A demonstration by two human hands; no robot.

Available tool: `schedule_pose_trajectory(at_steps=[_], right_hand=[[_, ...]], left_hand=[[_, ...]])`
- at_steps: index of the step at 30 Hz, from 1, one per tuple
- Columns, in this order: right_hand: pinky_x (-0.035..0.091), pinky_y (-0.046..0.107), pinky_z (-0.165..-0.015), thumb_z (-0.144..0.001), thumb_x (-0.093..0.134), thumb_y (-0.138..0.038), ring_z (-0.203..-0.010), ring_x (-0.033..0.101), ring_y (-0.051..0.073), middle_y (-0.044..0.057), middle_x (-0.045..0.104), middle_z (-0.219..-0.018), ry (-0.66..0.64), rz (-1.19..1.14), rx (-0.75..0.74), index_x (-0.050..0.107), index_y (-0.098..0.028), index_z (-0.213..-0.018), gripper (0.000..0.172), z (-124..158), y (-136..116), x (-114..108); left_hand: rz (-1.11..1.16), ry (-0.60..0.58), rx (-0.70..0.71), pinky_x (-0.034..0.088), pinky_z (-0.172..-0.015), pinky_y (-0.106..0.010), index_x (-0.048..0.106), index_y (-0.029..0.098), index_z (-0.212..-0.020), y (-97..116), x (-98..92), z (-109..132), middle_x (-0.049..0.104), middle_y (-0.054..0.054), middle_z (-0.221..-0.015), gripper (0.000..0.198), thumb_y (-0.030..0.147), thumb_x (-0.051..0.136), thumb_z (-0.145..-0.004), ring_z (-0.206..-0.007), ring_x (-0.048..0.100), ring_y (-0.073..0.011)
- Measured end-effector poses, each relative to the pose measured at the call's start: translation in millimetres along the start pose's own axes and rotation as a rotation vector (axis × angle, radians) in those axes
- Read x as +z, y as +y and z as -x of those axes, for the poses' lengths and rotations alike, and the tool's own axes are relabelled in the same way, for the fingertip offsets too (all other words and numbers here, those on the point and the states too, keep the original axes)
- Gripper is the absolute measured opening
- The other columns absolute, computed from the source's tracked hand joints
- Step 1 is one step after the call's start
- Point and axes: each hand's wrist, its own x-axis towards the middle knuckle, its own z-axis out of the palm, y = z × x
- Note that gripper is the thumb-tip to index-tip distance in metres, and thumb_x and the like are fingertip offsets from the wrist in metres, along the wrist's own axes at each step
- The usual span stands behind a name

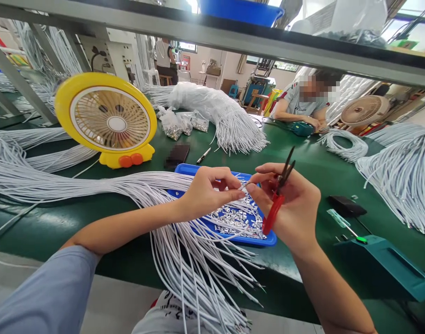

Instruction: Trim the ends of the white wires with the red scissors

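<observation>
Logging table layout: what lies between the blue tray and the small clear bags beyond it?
A pen and a dark, partly pixelated object lie there on the table, in the head view.

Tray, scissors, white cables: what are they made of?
Blue tray: likely plastic, slightly glossy; rounded, evenly coloured rim.
Scissors: thin dark blades, likely metal; smooth red handles, probably plastic.
White cables: probably plastic-sheathed, satin; smooth surface, loose curves. Core unclear.

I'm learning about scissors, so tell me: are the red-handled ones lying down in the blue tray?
No, the red-handled scissors are held in the person's right hand.
</observation>
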Motion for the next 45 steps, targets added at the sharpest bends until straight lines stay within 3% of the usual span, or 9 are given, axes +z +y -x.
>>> schedule_pose_trajectory(at_steps=[5, 9, 12, 15, 21, 34, 41, 43, 45], right_hand=[[0.039, 0.025, -0.051, -0.073, 0.07, -0.015, -0.056, 0.046, 0.009, -0.002, 0.065, -0.074, 0.017, 0.02, -0.033, 0.06, -0.024, -0.092, 0.024, 6, -5, 1], [0.044, 0.027, -0.054, -0.076, 0.069, -0.018, -0.06, 0.056, 0.011, -0.001, 0.065, -0.073, 0.067, -0.054, 0.031, 0.059, -0.024, -0.09, 0.018, 6, -10, 1], [0.047, 0.028, -0.058, -0.078, 0.069, -0.02, -0.07, 0.063, 0.014, 0.001, 0.069, -0.079, 0.079, -0.187, 0.05, 0.057, -0.024, -0.091, 0.018, 1, -7, 0], [0.047, 0.028, -0.061, -0.078, 0.069, -0.017, -0.076, 0.063, 0.014, 0.002, 0.073, -0.091, -0.009, -0.268, 0.048, 0.057, -0.024, -0.093, 0.021, -4, -2, -1], [0.043, 0.024, -0.056, -0.077, 0.07, -0.013, -0.069, 0.06, 0.01, -0.001, 0.073, -0.088, -0.105, -0.28, -0.018, 0.058, -0.025, -0.096, 0.026, -3, 6, -2], [0.043, 0.025, -0.058, -0.07, 0.074, -0.009, -0.063, 0.056, 0.009, -0.004, 0.067, -0.078, 0.027, -0.166, -0.037, 0.06, -0.025, -0.09, 0.029, 0, 4, 0], [0.041, 0.022, -0.053, -0.068, 0.073, -0.01, -0.06, 0.056, 0.009, -0.004, 0.066, -0.074, -0.048, -0.241, 0.03, 0.06, -0.024, -0.089, 0.029, 4, -8, -2], [0.041, 0.021, -0.053, -0.065, 0.074, -0.011, -0.059, 0.056, 0.008, -0.004, 0.066, -0.073, -0.027, -0.268, 0.074, 0.06, -0.024, -0.09, 0.031, 1, -2, -4], [0.044, 0.022, -0.057, -0.064, 0.074, -0.015, -0.063, 0.058, 0.01, -0.003, 0.066, -0.075, 0.021, -0.256, 0.121, 0.06, -0.024, -0.092, 0.033, -2, 14, -7]], left_hand=[[-0.023, 0.04, 0.025, 0.036, -0.046, -0.016, 0.066, 0.01, -0.066, 0, -0.4, 1, 0.059, 0.0, -0.063, 0.023, 0.027, 0.081, -0.067, -0.054, 0.048, -0.0048], [-0.012, 0.04, 0.077, 0.036, -0.047, -0.017, 0.068, 0.011, -0.069, 2, -1.2, 3, 0.06, -0.001, -0.063, 0.02, 0.026, 0.079, -0.069, -0.053, 0.046, -0.0049], [0.047, -0.009, 0.064, 0.041, -0.052, -0.02, 0.069, 0.011, -0.07, 4, -1.6, 2, 0.062, -0.003, -0.065, 0.023, 0.032, 0.075, -0.075, -0.058, 0.051, -0.0076], [0.11, -0.081, -0.002, 0.043, -0.054, -0.021, 0.067, 0.011, -0.067, 6, -1.7, 1, 0.062, -0.004, -0.064, 0.03, 0.039, 0.071, -0.077, -0.059, 0.052, -0.009], [0.193, -0.221, -0.161, 0.029, -0.046, -0.018, 0.061, 0.01, -0.063, 12, -1.8, 2, 0.052, 0.002, -0.056, 0.034, 0.036, 0.064, -0.083, -0.049, 0.037, -0.0036], [0.25, -0.098, -0.104, 0.034, -0.042, -0.017, 0.065, 0.009, -0.069, 10, 2.9, 5, 0.054, 0.001, -0.057, 0.031, 0.038, 0.075, -0.073, -0.046, 0.044, -0.0035], [-0.017, 0.063, 0.076, 0.04, -0.049, -0.016, 0.066, 0.01, -0.067, 6, 2.2, 6, 0.058, -0.001, -0.063, 0.015, 0.021, 0.074, -0.074, -0.055, 0.049, -0.0055], [-0.028, 0.03, 0.098, 0.044, -0.054, -0.017, 0.065, 0.011, -0.068, 12, 4.7, 13, 0.06, -0.002, -0.065, 0.014, 0.02, 0.07, -0.078, -0.058, 0.052, -0.0068], [-0.036, -0.105, 0.146, 0.048, -0.061, -0.019, 0.066, 0.011, -0.073, 20, 9.4, 27, 0.063, -0.004, -0.069, 0.011, 0.019, 0.066, -0.082, -0.063, 0.056, -0.0086]])
